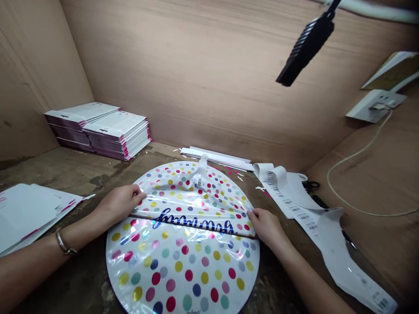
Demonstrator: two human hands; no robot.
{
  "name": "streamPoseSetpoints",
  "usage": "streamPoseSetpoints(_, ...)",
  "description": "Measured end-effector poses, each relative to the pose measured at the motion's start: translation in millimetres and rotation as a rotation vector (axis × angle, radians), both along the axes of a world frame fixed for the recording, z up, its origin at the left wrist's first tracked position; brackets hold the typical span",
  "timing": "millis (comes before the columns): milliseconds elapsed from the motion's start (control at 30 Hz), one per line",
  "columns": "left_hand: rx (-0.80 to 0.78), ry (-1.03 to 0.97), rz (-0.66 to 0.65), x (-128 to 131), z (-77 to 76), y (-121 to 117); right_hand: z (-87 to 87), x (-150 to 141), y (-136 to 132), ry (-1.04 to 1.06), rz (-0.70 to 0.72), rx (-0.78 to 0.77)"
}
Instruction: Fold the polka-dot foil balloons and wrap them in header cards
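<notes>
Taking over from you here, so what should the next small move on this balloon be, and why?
Probably slide the left hand and right hand inward along the crease of the dotted foil balloon, pressing down. Both hands sit at the crease's ends, while the folded flap looks wrinkled and raised near the neck, so it may need flattening.

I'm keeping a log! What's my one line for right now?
Thing: dotty foil balloon, folded over | Left hand: on the fold | Right hand: on the fold | Nearby: barcode strip, scissors
</notes>
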State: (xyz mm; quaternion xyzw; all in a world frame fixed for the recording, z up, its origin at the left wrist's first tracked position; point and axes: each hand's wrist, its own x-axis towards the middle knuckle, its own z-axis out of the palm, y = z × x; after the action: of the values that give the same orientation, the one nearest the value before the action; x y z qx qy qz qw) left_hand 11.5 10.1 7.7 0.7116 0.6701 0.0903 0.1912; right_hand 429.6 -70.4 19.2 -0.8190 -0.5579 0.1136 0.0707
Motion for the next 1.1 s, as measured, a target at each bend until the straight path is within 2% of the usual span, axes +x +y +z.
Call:
streamPoseSetpoints(100, 0.083, 0.168, -0.034, 4, -0.2, -7, 3.4, -6, -3, -0.093, 0.020, 0.020)
streamPoseSetpoints(167, 0.094, 0.207, -0.056, 5, 0.8, -12, 3.4, -9, -6, -0.137, 0.037, 0.027)
streamPoseSetpoints(267, 0.096, 0.193, -0.084, 2, 4.1, -17, 0.9, -11, -11, -0.175, 0.060, 0.030)
streamPoseSetpoints(467, 0.063, 0.098, -0.060, -1, 9.8, -23, -0.9, -9, -14, -0.192, 0.083, 0.037)
streamPoseSetpoints(700, 0.020, 0.143, -0.093, -6, 2.7, -20, -0.5, -11, -18, -0.205, 0.100, 0.035)
streamPoseSetpoints(800, 0.036, 0.213, -0.068, -7, 9.6, -20, -3.7, -15, -22, -0.219, 0.088, 0.046)
streamPoseSetpoints(900, 0.214, 0.359, -0.063, 14, 23.6, -33, -5.0, -15, -23, -0.223, 0.101, 0.049)
streamPoseSetpoints(967, 0.354, 0.347, -0.179, 43, 29.0, -49, -3.3, -14, -22, -0.232, 0.113, 0.045)
streamPoseSetpoints(1000, 0.358, 0.279, -0.304, 60, 28.9, -59, -1.4, -13, -21, -0.239, 0.119, 0.039)
streamPoseSetpoints(1067, 0.254, 0.125, -0.652, 92, 23.1, -76, 4.0, -15, -21, -0.264, 0.124, 0.028)
streamPoseSetpoints(1100, 0.196, 0.076, -0.762, 104, 18.0, -83, 7.0, -20, -23, -0.282, 0.126, 0.030)
